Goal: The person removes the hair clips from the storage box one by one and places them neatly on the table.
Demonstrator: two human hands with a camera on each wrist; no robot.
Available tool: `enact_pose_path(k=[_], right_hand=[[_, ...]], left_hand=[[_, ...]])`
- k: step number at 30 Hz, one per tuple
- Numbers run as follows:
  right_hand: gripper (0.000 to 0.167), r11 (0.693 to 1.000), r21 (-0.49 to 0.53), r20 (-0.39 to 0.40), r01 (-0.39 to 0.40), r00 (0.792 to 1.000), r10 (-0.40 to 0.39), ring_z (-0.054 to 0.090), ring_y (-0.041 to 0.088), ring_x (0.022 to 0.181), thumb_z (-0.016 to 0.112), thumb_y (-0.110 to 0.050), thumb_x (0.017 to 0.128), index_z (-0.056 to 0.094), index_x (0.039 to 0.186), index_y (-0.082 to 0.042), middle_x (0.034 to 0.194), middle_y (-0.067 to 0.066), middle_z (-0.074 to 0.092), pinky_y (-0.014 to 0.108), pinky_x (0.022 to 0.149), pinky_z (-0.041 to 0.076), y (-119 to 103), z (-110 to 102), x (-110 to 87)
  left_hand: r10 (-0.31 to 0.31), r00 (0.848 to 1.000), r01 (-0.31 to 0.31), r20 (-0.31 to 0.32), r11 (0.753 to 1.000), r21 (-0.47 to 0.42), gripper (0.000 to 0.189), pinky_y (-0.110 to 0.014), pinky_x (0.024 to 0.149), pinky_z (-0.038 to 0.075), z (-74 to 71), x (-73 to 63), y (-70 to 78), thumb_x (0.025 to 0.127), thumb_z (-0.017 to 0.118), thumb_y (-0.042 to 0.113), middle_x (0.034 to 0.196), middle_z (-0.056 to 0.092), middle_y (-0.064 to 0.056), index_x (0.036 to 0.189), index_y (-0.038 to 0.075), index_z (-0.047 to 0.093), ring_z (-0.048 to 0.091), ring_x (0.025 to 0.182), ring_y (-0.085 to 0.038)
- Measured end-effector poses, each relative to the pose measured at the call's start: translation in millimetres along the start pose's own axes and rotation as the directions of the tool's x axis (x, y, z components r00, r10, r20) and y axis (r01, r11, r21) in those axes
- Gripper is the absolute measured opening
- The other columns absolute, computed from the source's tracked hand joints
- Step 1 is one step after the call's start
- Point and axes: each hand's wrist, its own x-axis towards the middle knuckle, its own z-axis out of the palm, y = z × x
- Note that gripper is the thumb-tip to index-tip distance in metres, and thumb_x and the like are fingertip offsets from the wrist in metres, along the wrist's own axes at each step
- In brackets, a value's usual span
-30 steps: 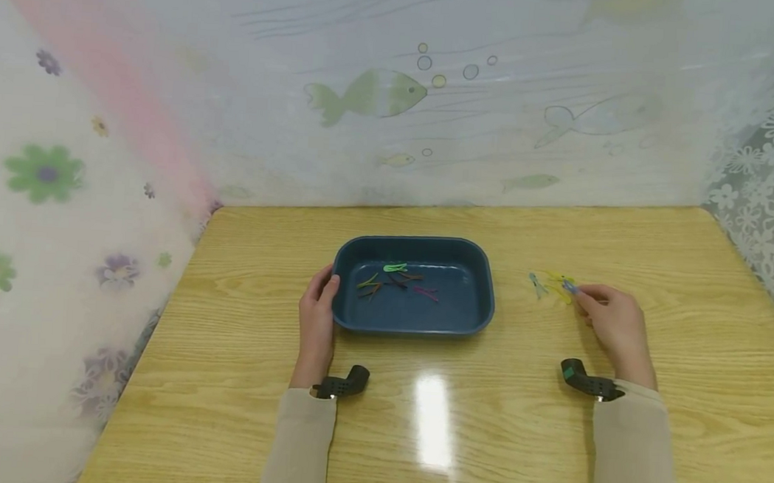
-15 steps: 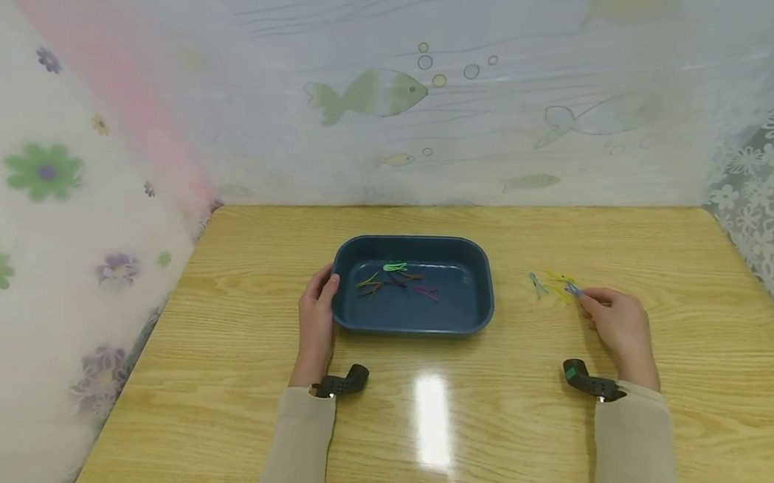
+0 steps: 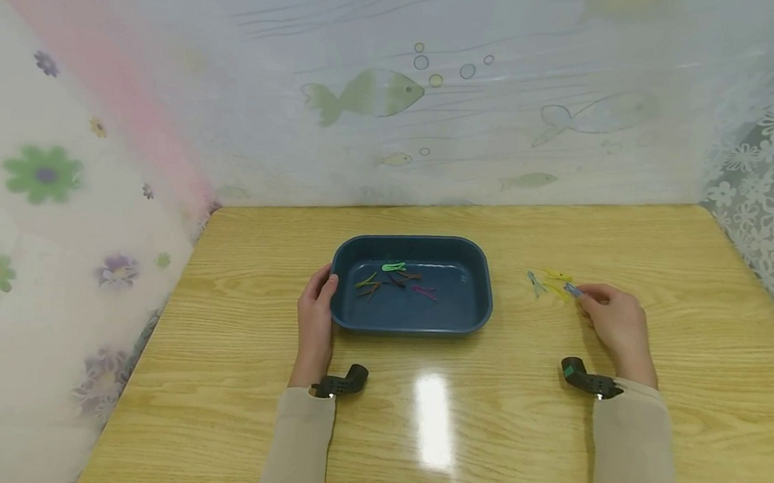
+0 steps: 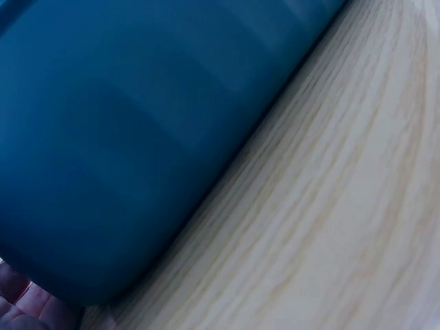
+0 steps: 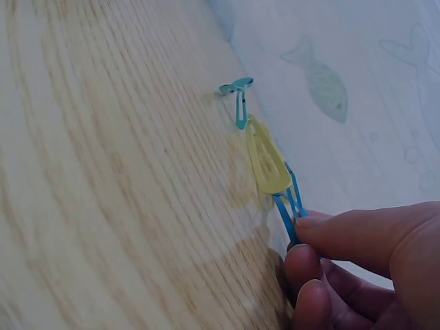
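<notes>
My left hand (image 3: 316, 318) holds the left side of a dark blue plastic basin (image 3: 459, 305), thumb over its rim. Inside lie several snap hair clips, among them a green hair clip (image 3: 393, 267) and a magenta hair clip (image 3: 424, 293). To the basin's right, my right hand (image 3: 616, 326) pinches a blue hair clip (image 5: 286, 223) between thumb and fingertips. In the right wrist view, a yellow hair clip (image 5: 275, 185) overlaps the blue one's far end; whether they are linked I cannot tell. Beyond lies a teal hair clip (image 5: 240, 84) on the table.
The wood-grain table (image 3: 501, 440) carries everything. A sheet printed with fish (image 3: 383, 93) hangs behind its back edge, and a flowered sheet (image 3: 40, 250) is at the left. Each wrist wears a black camera mount, such as the right camera mount (image 3: 588, 381).
My right hand shifts only slightly, with the blue hair clip tilting a little in its fingertips. The left hand and basin stay in place.
</notes>
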Motion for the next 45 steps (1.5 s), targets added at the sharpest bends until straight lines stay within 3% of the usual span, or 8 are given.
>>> enact_pose_path(k=[4, 14, 21, 31, 38, 45], right_hand=[[0.042, 1.000, -0.003, -0.001, 0.010, 1.000, -0.010, 0.057, 0.011, 0.071, 0.045, -0.033, 0.093, 0.054, 0.120, -0.003, 0.103, 0.017, 0.058, 0.019, 0.052, 0.047, -0.4, 0.9, 0.9], [0.047, 1.000, -0.012, -0.002, 0.012, 1.000, -0.012, 0.057, 0.019, 0.077, 0.043, -0.038, 0.092, 0.052, 0.122, -0.004, 0.105, 0.017, 0.057, 0.022, 0.054, 0.047, -5.6, 0.0, -0.2], [0.051, 1.000, -0.016, -0.013, -0.019, 1.000, 0.019, 0.054, 0.022, 0.076, 0.038, -0.043, 0.092, 0.052, 0.123, -0.006, 0.094, 0.014, 0.060, 0.029, 0.058, 0.036, -7.4, -0.8, -2.5], [0.052, 0.999, 0.020, -0.018, -0.032, 0.999, 0.032, 0.055, 0.018, 0.072, 0.036, -0.044, 0.092, 0.050, 0.126, -0.007, 0.095, 0.015, 0.058, 0.026, 0.053, 0.045, -7.1, -3.4, -2.6], [0.052, 0.998, 0.057, -0.050, -0.022, 0.998, 0.025, 0.055, 0.020, 0.073, 0.036, -0.047, 0.091, 0.051, 0.125, -0.010, 0.095, 0.015, 0.059, 0.026, 0.053, 0.043, -11.8, -6.2, -5.0], [0.051, 0.997, 0.068, -0.083, 0.020, 0.996, -0.014, 0.055, 0.021, 0.072, 0.037, -0.049, 0.090, 0.055, 0.121, -0.012, 0.094, 0.013, 0.060, 0.026, 0.053, 0.044, -19.7, -3.8, -5.4]], left_hand=[[-0.007, 1.000, 0.007, -0.001, 1.000, -0.003, 0.036, -0.026, 0.099, 0.028, -0.7, -1.4, 1.3, 0.090, 0.052, 0.035, 0.123, 0.050, 0.006, 0.123, 0.020, 0.053, 0.041, 0.117, -0.006], [0.003, 1.000, -0.003, 0.004, 1.000, 0.019, 0.039, -0.030, 0.100, 0.029, 3.1, -11.7, 20.4, 0.092, 0.049, 0.028, 0.127, 0.049, -0.002, 0.126, 0.011, 0.049, 0.040, 0.119, -0.011], [-0.001, 1.000, 0.001, -0.003, 1.000, -0.005, 0.038, -0.028, 0.099, 0.030, 0.7, -3.2, 3.9, 0.089, 0.053, 0.034, 0.124, 0.050, 0.004, 0.123, 0.017, 0.053, 0.041, 0.117, -0.008], [0.016, 1.000, -0.016, -0.004, 1.000, 0.004, 0.038, -0.027, 0.098, 0.031, 1.9, 0.0, -0.2, 0.088, 0.053, 0.040, 0.122, 0.051, 0.007, 0.121, 0.021, 0.053, 0.042, 0.116, -0.006], [-0.006, 1.000, 0.006, 0.016, 1.000, 0.004, 0.037, -0.027, 0.098, 0.030, 4.4, -11.3, 22.2, 0.092, 0.049, 0.027, 0.125, 0.049, 0.002, 0.126, 0.012, 0.050, 0.041, 0.117, -0.008], [-0.002, 1.000, 0.002, 0.011, 1.000, 0.013, 0.037, -0.027, 0.098, 0.030, 4.7, -12.1, 23.8, 0.092, 0.049, 0.027, 0.125, 0.049, 0.001, 0.126, 0.011, 0.050, 0.041, 0.117, -0.009]])
